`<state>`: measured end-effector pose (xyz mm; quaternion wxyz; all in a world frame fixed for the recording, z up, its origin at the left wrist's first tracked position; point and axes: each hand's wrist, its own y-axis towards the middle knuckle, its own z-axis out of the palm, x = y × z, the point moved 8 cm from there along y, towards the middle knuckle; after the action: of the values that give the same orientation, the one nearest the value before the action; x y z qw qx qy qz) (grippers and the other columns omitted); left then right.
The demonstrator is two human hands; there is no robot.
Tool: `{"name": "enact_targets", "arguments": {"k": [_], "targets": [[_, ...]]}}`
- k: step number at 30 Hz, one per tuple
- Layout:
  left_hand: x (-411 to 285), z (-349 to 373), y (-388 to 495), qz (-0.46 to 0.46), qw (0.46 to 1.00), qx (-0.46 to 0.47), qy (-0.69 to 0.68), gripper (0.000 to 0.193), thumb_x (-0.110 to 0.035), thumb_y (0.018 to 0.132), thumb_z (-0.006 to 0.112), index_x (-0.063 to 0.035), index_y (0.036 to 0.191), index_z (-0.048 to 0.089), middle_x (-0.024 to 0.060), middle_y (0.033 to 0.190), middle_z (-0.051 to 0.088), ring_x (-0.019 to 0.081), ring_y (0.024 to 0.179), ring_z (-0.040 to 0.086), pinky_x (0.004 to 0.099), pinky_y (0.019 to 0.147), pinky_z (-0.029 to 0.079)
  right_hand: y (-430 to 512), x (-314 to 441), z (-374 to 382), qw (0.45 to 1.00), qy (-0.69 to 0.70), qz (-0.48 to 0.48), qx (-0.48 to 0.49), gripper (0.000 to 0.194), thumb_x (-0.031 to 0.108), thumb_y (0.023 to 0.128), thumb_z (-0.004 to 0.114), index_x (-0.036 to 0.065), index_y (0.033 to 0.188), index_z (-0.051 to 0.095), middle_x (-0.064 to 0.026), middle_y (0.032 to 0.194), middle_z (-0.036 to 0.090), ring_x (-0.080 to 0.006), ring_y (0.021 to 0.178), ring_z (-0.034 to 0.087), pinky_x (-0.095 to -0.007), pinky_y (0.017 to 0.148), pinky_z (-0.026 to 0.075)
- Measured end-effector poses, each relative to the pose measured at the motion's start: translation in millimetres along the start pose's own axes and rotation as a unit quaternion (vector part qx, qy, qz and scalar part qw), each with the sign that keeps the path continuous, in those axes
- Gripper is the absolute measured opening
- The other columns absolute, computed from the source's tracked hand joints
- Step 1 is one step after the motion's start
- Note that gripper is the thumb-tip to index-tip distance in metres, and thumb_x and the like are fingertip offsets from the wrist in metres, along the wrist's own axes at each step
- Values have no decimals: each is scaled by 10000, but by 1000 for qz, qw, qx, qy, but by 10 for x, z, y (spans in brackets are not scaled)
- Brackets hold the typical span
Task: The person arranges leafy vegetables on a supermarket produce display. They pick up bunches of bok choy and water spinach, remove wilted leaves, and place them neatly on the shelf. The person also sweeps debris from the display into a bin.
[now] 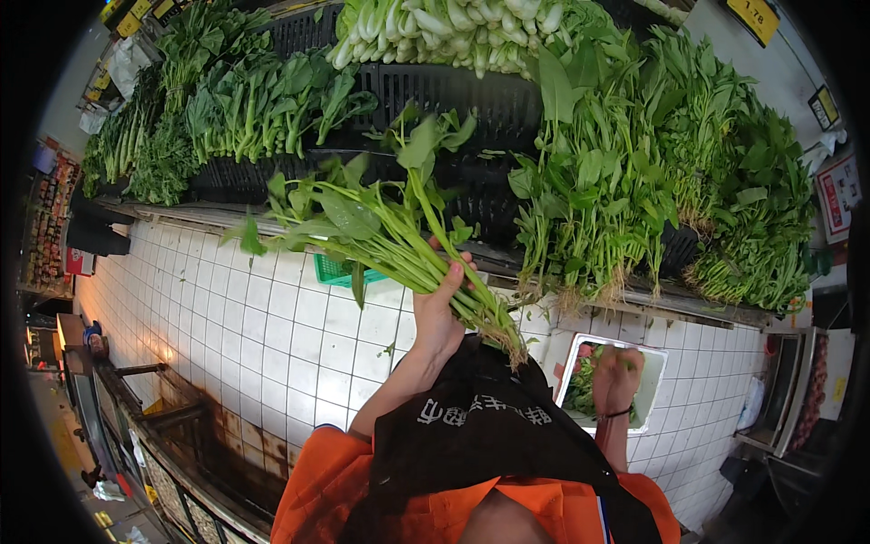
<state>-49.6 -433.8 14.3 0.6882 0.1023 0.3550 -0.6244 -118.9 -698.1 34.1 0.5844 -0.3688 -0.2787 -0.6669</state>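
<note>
My left hand [440, 309] grips a bunch of leafy greens with long hollow-looking stems, probably water spinach [380, 228]. Its leaves point up and to the left, and the pale roots hang over my black apron [469, 421]. My right hand [617, 377], with a dark band at the wrist, is blurred above a white foam box [649, 398]. Leafy scraps [581, 391] lie inside that box. Whether the right fingers hold anything is not clear. Rooted greens [591, 197] of a similar kind stand on the display to the right of the held bunch.
Black slatted crates [455, 92] line the display shelf, with pale-stemmed greens [455, 27] at the back and bundled dark greens [255, 109] at left. A green plastic basket [331, 270] is below the shelf edge. White tiles [272, 306] cover the floor. A rusty metal frame [183, 415] stands at lower left.
</note>
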Motion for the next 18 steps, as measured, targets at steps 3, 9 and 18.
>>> {"name": "enact_targets", "arguments": {"k": [3, 9, 18], "targets": [[97, -12, -25, -21, 999, 48, -12, 527, -87, 842, 595, -98, 1296, 327, 74, 1020, 554, 158, 888, 531, 275, 727, 447, 484, -152, 469, 967, -240, 60, 53, 137, 27, 845, 523, -28, 939, 605, -103, 787, 605, -167, 684, 568, -295, 704, 493], [258, -76, -62, -62, 993, 102, -3, 532, -73, 817, 618, -91, 1274, 345, 76, 1005, 570, 165, 882, 547, 270, 711, 450, 918, -1025, 1523, 932, -146, 209, 259, 256, 103, 830, 619, -34, 1046, 605, -74, 814, 631, -76, 616, 540, -197, 553, 437], [443, -240, -12, -98, 990, 98, 25, 540, -70, 816, 620, -70, 1285, 354, 60, 1026, 554, 160, 937, 542, 299, 793, 446, 796, -592, 1618, 902, -309, -156, 258, 94, 15, 765, 663, -14, 855, 672, -85, 796, 641, -100, 600, 558, -209, 514, 434]]}}
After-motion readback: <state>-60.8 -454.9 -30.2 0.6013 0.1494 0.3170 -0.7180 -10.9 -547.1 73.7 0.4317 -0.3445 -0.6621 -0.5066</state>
